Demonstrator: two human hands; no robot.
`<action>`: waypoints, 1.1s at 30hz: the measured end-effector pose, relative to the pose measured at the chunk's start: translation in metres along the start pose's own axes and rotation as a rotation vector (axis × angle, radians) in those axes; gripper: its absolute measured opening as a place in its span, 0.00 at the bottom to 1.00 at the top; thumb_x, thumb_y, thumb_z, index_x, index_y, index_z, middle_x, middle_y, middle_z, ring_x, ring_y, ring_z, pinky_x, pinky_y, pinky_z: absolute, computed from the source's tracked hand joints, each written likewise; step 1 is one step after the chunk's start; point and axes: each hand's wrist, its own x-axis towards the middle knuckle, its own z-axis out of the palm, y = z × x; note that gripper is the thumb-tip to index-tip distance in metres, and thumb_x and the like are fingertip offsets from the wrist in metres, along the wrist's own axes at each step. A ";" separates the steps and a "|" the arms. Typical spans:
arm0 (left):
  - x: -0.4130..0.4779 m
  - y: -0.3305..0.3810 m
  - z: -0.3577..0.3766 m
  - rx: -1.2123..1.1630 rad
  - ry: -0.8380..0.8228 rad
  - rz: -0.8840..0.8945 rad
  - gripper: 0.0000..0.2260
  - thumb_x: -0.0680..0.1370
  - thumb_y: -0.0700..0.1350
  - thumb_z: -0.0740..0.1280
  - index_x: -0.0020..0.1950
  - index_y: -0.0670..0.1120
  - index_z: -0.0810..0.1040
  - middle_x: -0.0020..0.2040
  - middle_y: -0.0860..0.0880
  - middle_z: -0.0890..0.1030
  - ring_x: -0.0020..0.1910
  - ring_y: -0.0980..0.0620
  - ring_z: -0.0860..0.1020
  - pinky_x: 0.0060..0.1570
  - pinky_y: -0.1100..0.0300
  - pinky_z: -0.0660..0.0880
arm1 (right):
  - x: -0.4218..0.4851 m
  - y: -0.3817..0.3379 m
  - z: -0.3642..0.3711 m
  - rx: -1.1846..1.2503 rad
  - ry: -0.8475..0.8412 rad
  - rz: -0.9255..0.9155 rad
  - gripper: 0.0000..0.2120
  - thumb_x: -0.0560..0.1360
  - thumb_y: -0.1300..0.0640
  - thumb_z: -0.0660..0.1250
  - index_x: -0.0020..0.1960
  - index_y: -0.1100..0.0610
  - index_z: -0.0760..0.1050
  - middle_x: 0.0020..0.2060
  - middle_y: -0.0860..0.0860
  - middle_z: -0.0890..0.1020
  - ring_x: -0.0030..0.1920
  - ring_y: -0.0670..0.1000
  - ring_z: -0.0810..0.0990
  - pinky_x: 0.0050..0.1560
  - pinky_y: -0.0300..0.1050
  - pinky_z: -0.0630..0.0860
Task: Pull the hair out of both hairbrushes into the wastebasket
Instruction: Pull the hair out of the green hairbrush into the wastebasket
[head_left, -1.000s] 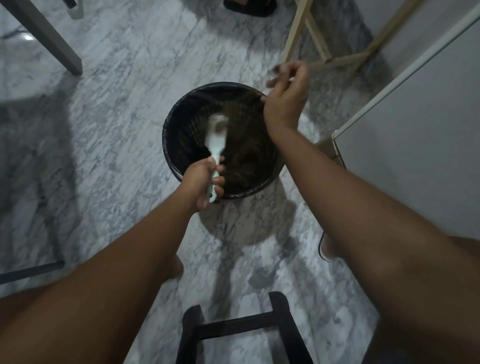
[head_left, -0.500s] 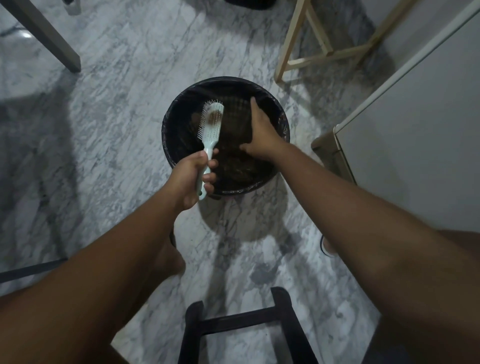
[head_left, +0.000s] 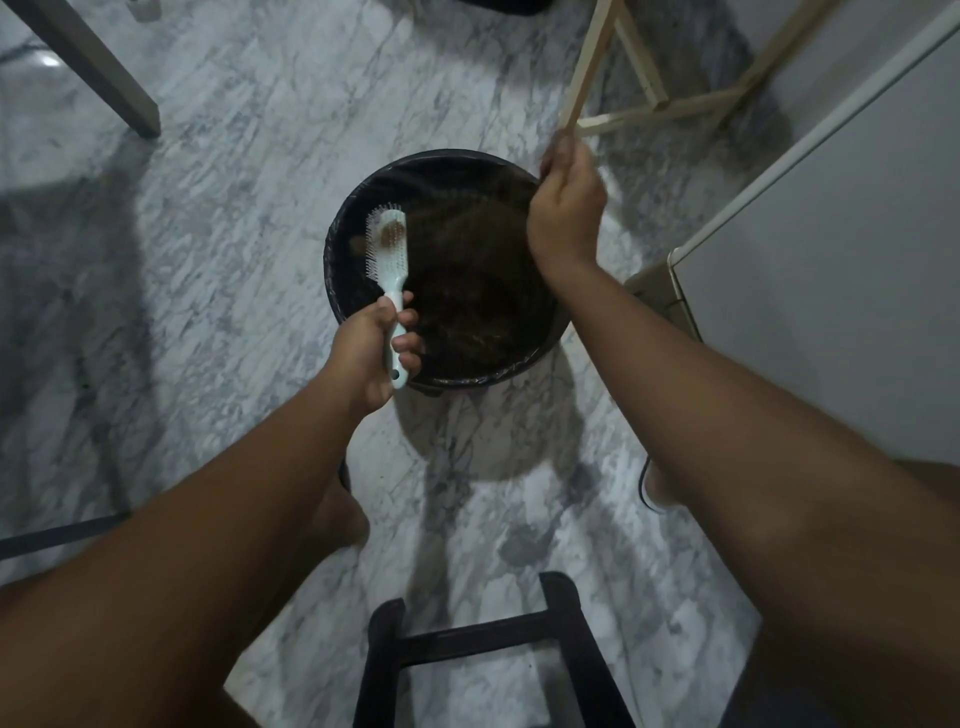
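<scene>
The left hand (head_left: 371, 353) is wrapped around the handle of a pale hairbrush (head_left: 390, 254), holding it bristles-up over the near-left part of the black wastebasket (head_left: 343, 291), which stands on the marble floor (head_left: 234, 156). A small brown wad of hair (head_left: 393, 235) sits among the bristles near the top of the brush head. The right hand (head_left: 566, 208) is raised over the far-right rim of the basket with its fingers drawn together in a pinch — it is motion-blurred, so I cannot tell whether any strands are between them. Only this one brush shows in view.

The step in hand looks like plucking hair off this brush and dropping it in. To do it well, keep the brush head over the open mouth of the basket, so that loose strands fall inside rather than on the floor. Pinch the wad low, at the roots of the bristles, and pull along their length instead of across them — that should lift the clump whole. Release the pinch only once the fingers are well inside the rim; hair is light and clings, so rubbing the fingertips together may be needed to shed it.
</scene>
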 end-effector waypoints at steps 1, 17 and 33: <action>0.000 -0.001 -0.001 -0.018 0.007 0.002 0.09 0.84 0.45 0.54 0.60 0.47 0.72 0.36 0.53 0.71 0.24 0.58 0.64 0.23 0.67 0.62 | 0.003 -0.005 -0.002 0.044 0.098 -0.004 0.14 0.84 0.59 0.54 0.43 0.58 0.73 0.31 0.42 0.72 0.31 0.38 0.74 0.35 0.30 0.66; -0.006 -0.010 0.016 0.255 -0.053 -0.007 0.13 0.82 0.44 0.55 0.63 0.47 0.74 0.37 0.53 0.71 0.27 0.58 0.63 0.25 0.65 0.61 | -0.026 0.021 0.014 -0.449 -0.866 0.052 0.53 0.71 0.55 0.77 0.80 0.54 0.42 0.76 0.60 0.62 0.68 0.59 0.74 0.66 0.51 0.74; 0.000 -0.010 0.004 0.168 0.017 0.019 0.11 0.83 0.44 0.55 0.62 0.48 0.74 0.36 0.53 0.72 0.26 0.58 0.63 0.23 0.65 0.63 | 0.012 -0.004 0.001 0.140 0.247 0.252 0.15 0.84 0.56 0.52 0.42 0.56 0.71 0.34 0.47 0.76 0.35 0.45 0.75 0.39 0.38 0.72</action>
